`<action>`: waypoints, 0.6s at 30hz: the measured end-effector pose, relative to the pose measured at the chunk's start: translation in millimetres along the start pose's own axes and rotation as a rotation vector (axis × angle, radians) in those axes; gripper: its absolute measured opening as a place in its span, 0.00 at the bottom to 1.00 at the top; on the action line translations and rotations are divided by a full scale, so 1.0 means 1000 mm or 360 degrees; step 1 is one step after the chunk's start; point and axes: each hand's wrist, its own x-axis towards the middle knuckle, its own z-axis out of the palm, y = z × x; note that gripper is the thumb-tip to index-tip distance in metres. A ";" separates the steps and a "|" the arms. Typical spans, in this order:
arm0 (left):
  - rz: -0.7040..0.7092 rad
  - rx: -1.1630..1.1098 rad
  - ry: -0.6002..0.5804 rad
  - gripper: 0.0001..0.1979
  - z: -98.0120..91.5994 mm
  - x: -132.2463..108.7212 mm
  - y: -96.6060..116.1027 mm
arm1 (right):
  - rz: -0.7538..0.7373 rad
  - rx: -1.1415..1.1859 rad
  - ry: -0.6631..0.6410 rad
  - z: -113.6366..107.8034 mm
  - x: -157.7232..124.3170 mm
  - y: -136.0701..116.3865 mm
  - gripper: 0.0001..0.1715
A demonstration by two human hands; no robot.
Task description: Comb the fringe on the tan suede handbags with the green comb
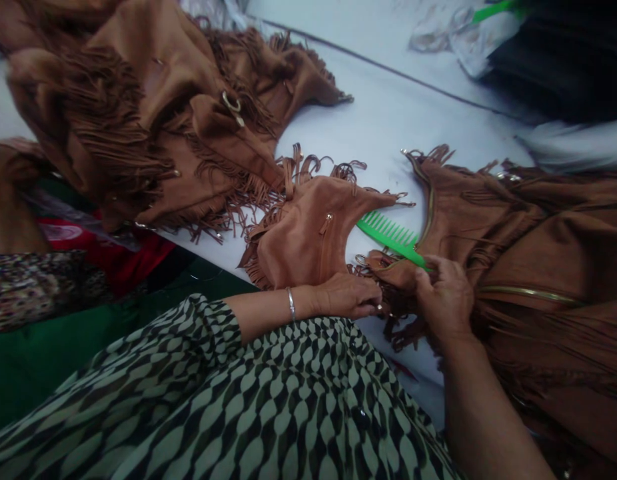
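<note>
My right hand [446, 297] grips a bright green wide-toothed comb [391, 239] by its end, teeth facing up and away from me. My left hand [352, 295], with a silver bracelet at the wrist, is closed at the edge of a small brown fringed bag [399, 272]; the fingertips are partly hidden among its fringe. Just beyond my left hand lies another brown suede-like bag [301, 233] with a short zip and fringe round its edge. The comb's far end reaches beside that bag's pointed corner.
A heap of brown fringed bags [183, 127] covers the table's left side. More brown bags with gold zips [528, 253] are piled at right. Another person's arm [13, 200] is at far left. A black item [563, 60] and clear plastic lie at the back right of the white table [368, 127].
</note>
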 end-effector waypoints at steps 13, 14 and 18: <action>-0.0481 0.0616 0.0212 0.07 -0.037 -0.049 -0.001 | -0.0433 -0.0836 -0.0595 -0.003 0.053 0.003 0.22; -0.0494 0.0641 0.0206 0.07 -0.038 -0.049 0.001 | -0.0428 -0.0821 -0.0596 -0.002 0.052 0.006 0.23; -0.0411 0.0767 0.0189 0.08 -0.041 -0.038 0.001 | -0.0195 -0.0706 -0.0704 0.001 0.057 0.010 0.28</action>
